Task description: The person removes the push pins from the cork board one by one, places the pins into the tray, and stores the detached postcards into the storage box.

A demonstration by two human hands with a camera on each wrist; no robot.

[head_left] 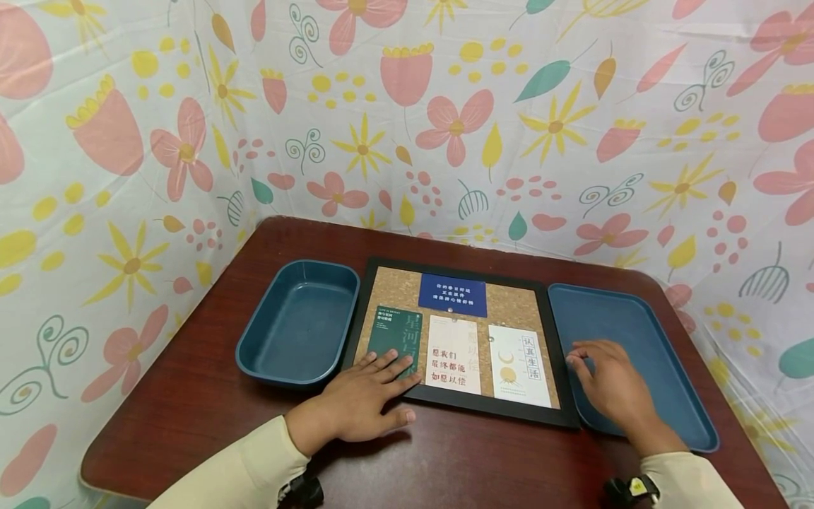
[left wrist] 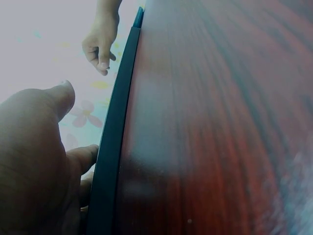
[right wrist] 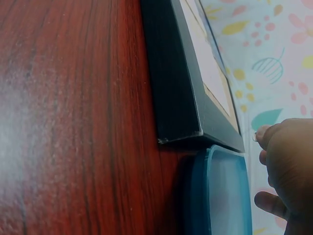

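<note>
A black-framed cork board lies on the table with cards on it. My left hand rests with fingers spread on the lower part of a green card and the frame's near edge. Right of it are a cream card with red writing and a white card. Above these lies a blue card. My right hand hovers over the left side of a flat blue tray, thumb and forefinger together. A small pale bit shows at its fingertips; I cannot tell exactly what it is.
A deeper blue tray stands left of the board. Small round pins show near the tops of the cards. The dark red wooden table extends in front, and a flower-patterned curtain hangs behind and at the sides.
</note>
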